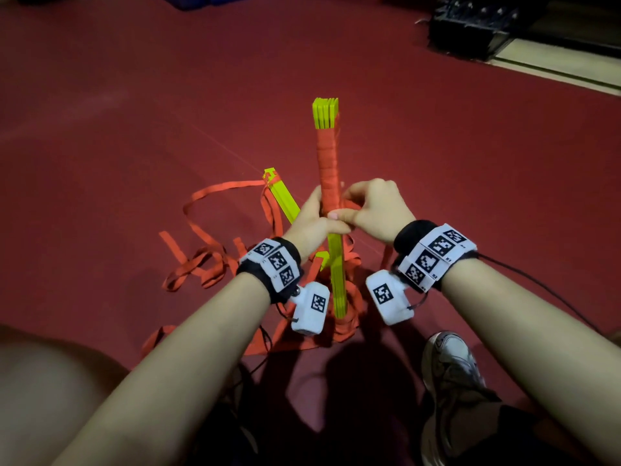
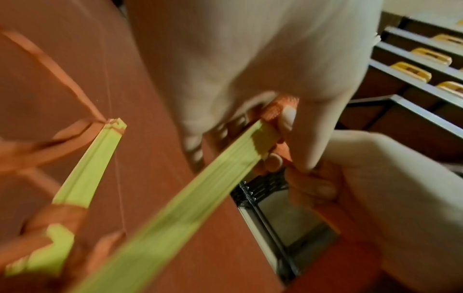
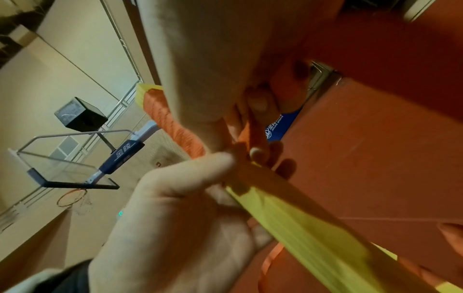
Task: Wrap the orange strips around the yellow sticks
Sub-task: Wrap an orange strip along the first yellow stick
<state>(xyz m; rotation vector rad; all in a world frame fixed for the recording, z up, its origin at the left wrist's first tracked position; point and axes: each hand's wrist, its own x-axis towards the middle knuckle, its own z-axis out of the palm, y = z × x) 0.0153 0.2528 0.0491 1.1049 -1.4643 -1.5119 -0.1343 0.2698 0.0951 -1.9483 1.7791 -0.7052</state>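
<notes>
A bundle of yellow sticks [image 1: 336, 264] stands upright on the red floor, its upper part bound in orange strip wrap [image 1: 328, 163] below a bare yellow tip. My left hand [image 1: 312, 220] grips the bundle at the wrap's lower edge, thumb across the front. My right hand [image 1: 373, 210] pinches the orange strip against the bundle from the right. In the left wrist view the bundle [image 2: 200, 178] runs up to both hands. The right wrist view shows the wrap [image 3: 170, 123] and my right thumb [image 3: 200, 164] at its end. A second yellow bundle [image 1: 284, 196] lies behind, to the left.
Loose orange strips [image 1: 201, 264] lie tangled on the floor left of and around the bundle's foot. A shoe [image 1: 450, 364] is at lower right and a knee [image 1: 33, 381] at lower left. Black equipment [image 1: 470, 28] stands far right. A basketball hoop [image 3: 72, 196] hangs overhead.
</notes>
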